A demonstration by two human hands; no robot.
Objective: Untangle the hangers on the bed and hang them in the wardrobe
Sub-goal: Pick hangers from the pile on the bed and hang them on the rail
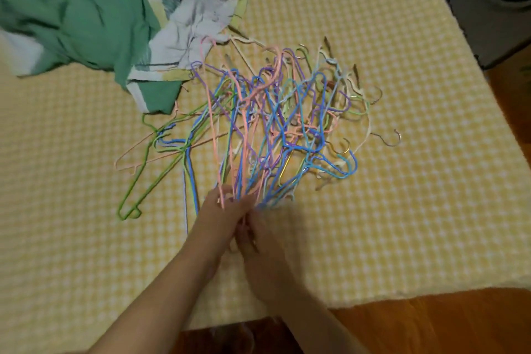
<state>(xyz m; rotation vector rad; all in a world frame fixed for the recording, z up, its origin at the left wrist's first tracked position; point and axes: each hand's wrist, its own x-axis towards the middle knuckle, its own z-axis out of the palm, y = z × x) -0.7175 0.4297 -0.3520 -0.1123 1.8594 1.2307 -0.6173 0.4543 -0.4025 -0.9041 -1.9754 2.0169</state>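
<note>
Hangers: a big tangled pile of thin wire hangers (275, 123) in pink, blue, purple, green and cream, lying in the middle of the bed (402, 210), hooks pointing every which way.
Loose ones: a green hanger (135, 192) and a pink hanger (135, 158) stick out on the left side of the pile, flat on the bed but still crossed with the others.
Left hand: the left hand (224, 210) is at the near edge of the pile, fingers curled around a bunch of hanger wires, pink and purple ones mostly.
Right hand: the right hand (253, 236) sits just behind and touching the left. It's blurry, the fingers look bent near the wire ends, but honestly can't tell if it has hold of anything.
Bed cover: yellow and white checked pattern.
Other stuff: a crumpled green and leaf-print sheet (100, 14) is bunched up at the far left, its corner just touching the pile.
Floor: brown wood floor (431, 325) shows past the near edge of the bed.
</note>
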